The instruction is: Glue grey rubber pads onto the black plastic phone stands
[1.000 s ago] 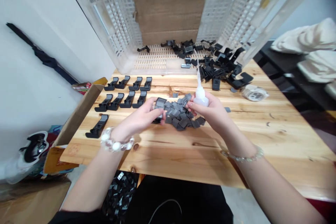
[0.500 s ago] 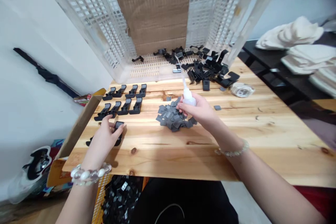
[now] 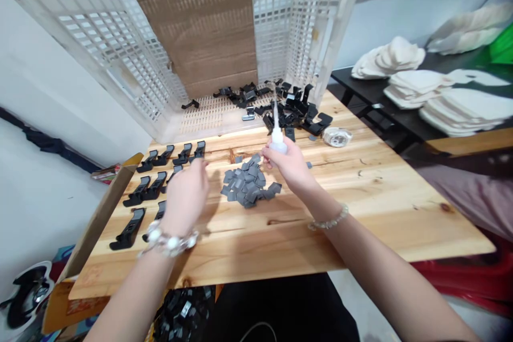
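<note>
My right hand (image 3: 289, 164) is wrapped round a small white squeeze bottle (image 3: 278, 141), its long thin nozzle pointing up. My left hand (image 3: 187, 189) is over the rows of black plastic clips (image 3: 155, 186) on the left of the wooden table; its fingers are blurred, and whether they hold anything cannot be made out. It hides part of the middle and front rows. Between the hands lies a loose pile of small grey square pads (image 3: 246, 181). More black clips (image 3: 296, 109) are heaped behind my right hand, at the crate's mouth.
A white plastic crate (image 3: 336, 21) with a cardboard sheet (image 3: 204, 32) stands at the back. A tape roll (image 3: 337, 137) lies right of the heap. White cloth-like stacks (image 3: 420, 85) rest on a dark table at right. Below the table edge is a container of black parts (image 3: 186, 312).
My left hand has left the front row of clips and moved right towards the pads. The view has turned right. My right hand still holds the bottle.
</note>
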Available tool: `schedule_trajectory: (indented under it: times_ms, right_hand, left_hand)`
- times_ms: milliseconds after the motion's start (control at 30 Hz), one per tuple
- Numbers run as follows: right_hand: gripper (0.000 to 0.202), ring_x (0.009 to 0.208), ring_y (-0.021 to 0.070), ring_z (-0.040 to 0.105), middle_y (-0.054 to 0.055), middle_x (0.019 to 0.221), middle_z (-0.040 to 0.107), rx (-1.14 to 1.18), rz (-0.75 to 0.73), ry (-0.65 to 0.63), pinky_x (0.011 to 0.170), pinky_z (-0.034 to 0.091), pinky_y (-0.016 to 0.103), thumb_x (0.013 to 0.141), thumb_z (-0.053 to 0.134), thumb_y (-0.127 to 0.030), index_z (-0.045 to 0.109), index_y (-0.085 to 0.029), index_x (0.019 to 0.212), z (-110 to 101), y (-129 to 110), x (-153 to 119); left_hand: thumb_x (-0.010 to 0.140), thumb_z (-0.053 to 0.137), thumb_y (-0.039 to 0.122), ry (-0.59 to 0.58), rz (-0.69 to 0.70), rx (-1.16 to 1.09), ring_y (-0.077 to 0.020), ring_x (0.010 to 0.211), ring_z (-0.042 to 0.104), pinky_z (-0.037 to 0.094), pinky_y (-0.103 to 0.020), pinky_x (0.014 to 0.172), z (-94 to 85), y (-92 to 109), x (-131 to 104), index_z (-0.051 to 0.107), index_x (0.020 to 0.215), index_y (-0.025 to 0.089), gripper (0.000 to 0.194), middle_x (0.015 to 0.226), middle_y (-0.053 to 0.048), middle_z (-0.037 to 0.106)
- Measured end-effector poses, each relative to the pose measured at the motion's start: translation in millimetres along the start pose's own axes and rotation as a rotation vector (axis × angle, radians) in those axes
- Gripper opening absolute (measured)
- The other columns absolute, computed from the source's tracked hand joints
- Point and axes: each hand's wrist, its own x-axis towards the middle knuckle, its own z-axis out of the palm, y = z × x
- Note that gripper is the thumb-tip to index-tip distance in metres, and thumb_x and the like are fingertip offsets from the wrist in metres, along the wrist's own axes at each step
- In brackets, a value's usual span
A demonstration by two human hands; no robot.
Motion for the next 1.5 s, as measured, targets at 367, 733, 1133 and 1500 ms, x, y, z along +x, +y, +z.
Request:
schedule_trajectory:
  times_ms: [367, 733, 1133, 1500]
  right_hand:
    - [0.016, 0.049, 0.0064, 0.045, -0.005, 0.066, 0.054, -0.109, -0.389, 0.648, 0.047, 0.037, 0.019, 0.07, 0.057, -0.018, 0.046, -0.021, 0.08, -86, -10, 51]
    - [0.02, 0.049, 0.0055, 0.049, -0.004, 0.062, 0.057, 0.207, -0.16, 0.51, 0.043, 0.038, 0.015, 0.063, 0.06, -0.012, 0.048, -0.018, 0.078, -87, -28, 41]
    - [0.024, 0.051, 0.0086, 0.048, -0.001, 0.061, 0.058, -0.474, 0.304, -0.422, 0.045, 0.035, 0.021, 0.062, 0.074, -0.019, 0.052, -0.017, 0.072, -49, -19, 11]
    - [0.023, 0.055, 0.0098, 0.043, -0.003, 0.062, 0.052, -0.979, 0.365, -0.495, 0.05, 0.031, 0.023, 0.063, 0.068, -0.023, 0.049, -0.019, 0.074, -42, -17, 7]
  left_hand:
    - [0.09, 0.042, 0.01, -0.05, 0.629, -0.252, -0.0268, 0.104, 0.06, 0.045, -0.037, 0.086, 61.6, 170, 102, 0.061, 0.108, 0.011, 0.027, 0.111, -0.016, 0.062]
    - [0.087, 0.051, 0.021, -0.005, 0.477, -0.792, -0.0213, 0.1, 0.059, 0.044, -0.033, 0.09, 25.0, 132, 87, 0.061, 0.085, 0.016, 0.012, 0.101, -0.008, 0.066]
    - [0.094, 0.047, 0.029, -0.664, -0.481, -2.017, -0.008, 0.058, 0.051, 0.049, -0.02, 0.054, 11.3, 38, 11, 0.051, 0.079, 0.017, 0.019, 0.067, 0.003, 0.05]
    - [0.068, 0.06, 0.006, -0.867, -0.392, -2.001, -0.0055, 0.059, 0.045, 0.036, -0.015, 0.045, 27.4, 32, -16, 0.053, 0.087, 0.018, 0.023, 0.077, 0.003, 0.049]
